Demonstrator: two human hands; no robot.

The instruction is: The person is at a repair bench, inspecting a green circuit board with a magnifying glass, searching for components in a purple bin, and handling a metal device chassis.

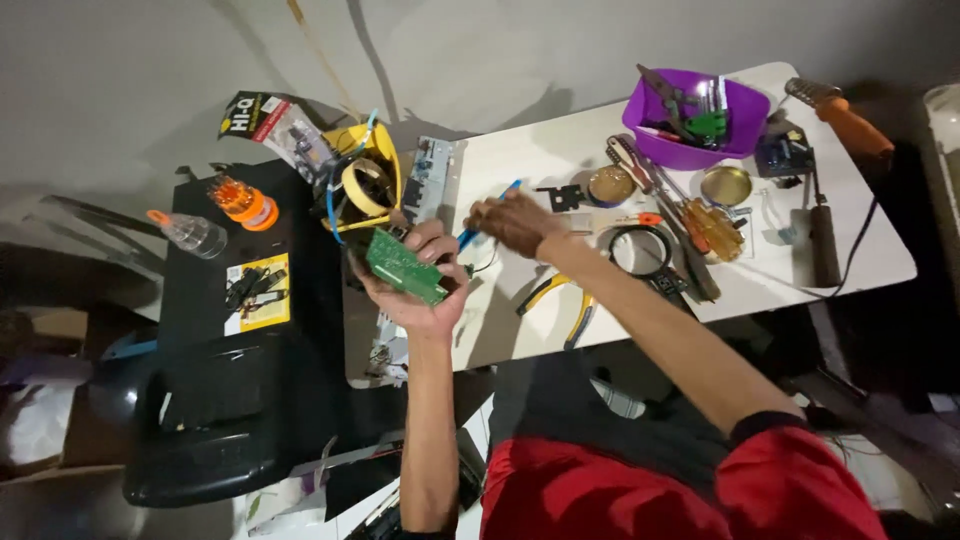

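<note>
- Head view: my left hand (425, 290) grips a green circuit board (404, 266), clamped over the table's edge.
- Just beyond, my right hand (512, 220) pinches a blue-handled tool (487, 212) beside the board.
- Farther off, yellow-handled pliers (560, 300), a purple bowl (695, 120).
</note>
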